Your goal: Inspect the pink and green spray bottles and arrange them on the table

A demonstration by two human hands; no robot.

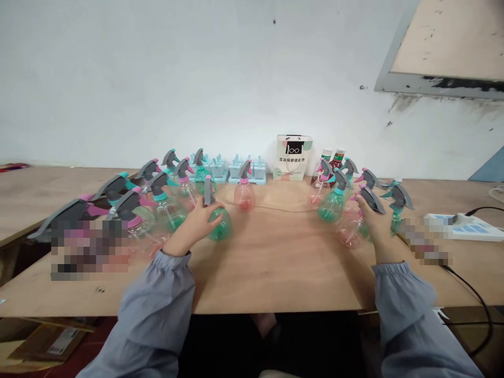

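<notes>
My left hand (199,223) is wrapped around a green spray bottle (222,228) with a grey trigger head, left of the table's middle. On the right, my right hand (374,218) grips a clear pink spray bottle (349,232) near its grey head; some of its fingers are hidden. Between the hands and farther back, another pink spray bottle (244,197) stands upright by itself. A green spray bottle (331,207) stands just beyond the right hand's bottle. Beside the left hand is a green spray bottle (169,212), among several pink and green ones.
Pale blue popsicle moulds (248,172) and a printed paper bag (293,160) stand along the wall. Behind the right-hand bottles are two red-filled bottles (337,160). A white power strip (468,227) with a black cable lies at the right of the wooden table (275,273).
</notes>
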